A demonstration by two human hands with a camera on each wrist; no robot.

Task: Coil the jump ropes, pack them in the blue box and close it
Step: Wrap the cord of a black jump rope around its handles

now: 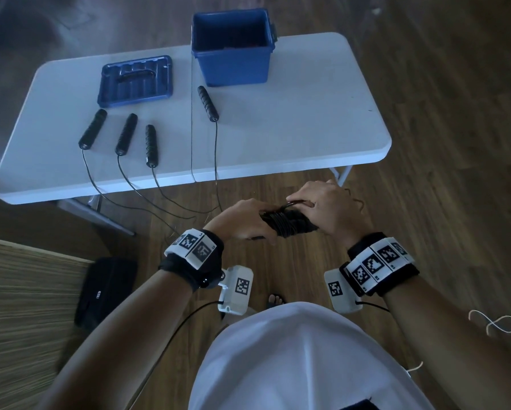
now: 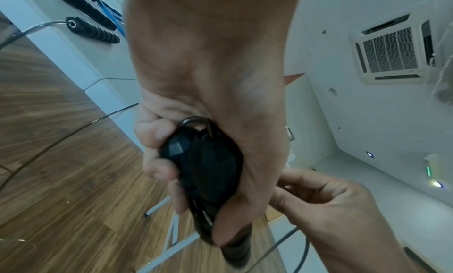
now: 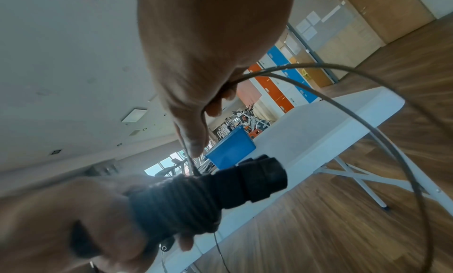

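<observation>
In front of my waist, below the table's front edge, my left hand (image 1: 248, 223) grips a bundle of black jump-rope handles (image 1: 289, 223) with cord wound round them. My right hand (image 1: 303, 204) pinches the free cord (image 3: 355, 110) just above the bundle, and the cord loops out wide. The left wrist view shows my fingers (image 2: 157, 135) curled round the handles (image 2: 206, 160). The blue box (image 1: 232, 66) stands open at the back of the white table (image 1: 307, 119), with its lid (image 1: 135, 81) lying to its left. Several more black handles (image 1: 126, 134) lie on the table, their cords hanging to the floor.
A black bag (image 1: 106, 288) lies on the wooden floor at my left, beside a striped wooden surface (image 1: 17, 306). A white string (image 1: 494, 321) lies on the floor at my right. The table's folding legs (image 1: 341, 173) stand under the front edge.
</observation>
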